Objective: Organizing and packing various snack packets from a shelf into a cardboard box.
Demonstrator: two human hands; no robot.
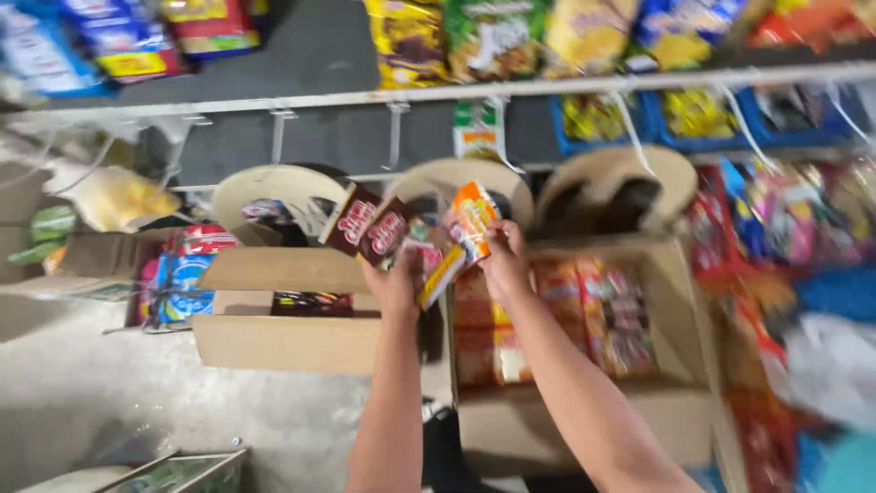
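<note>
My left hand [394, 285] is raised over the boxes and grips a strip of dark brown sachets [368, 225] with red and white print. My right hand [504, 260] holds an orange and white sachet strip [470, 219], which hangs down toward a yellow piece [442, 277] between my hands. Both hands are close together above an open cardboard box [584, 415] filled with rows of orange and red packets [584, 315]. The view is motion-blurred.
A second open cardboard box [287, 340] stands to the left on the concrete floor. Tan plastic stools [613, 178] stand behind the boxes. A wire rack [474, 91] above carries snack bags. Hanging packets [776, 219] crowd the right side. Blue and red packs [182, 269] lie at left.
</note>
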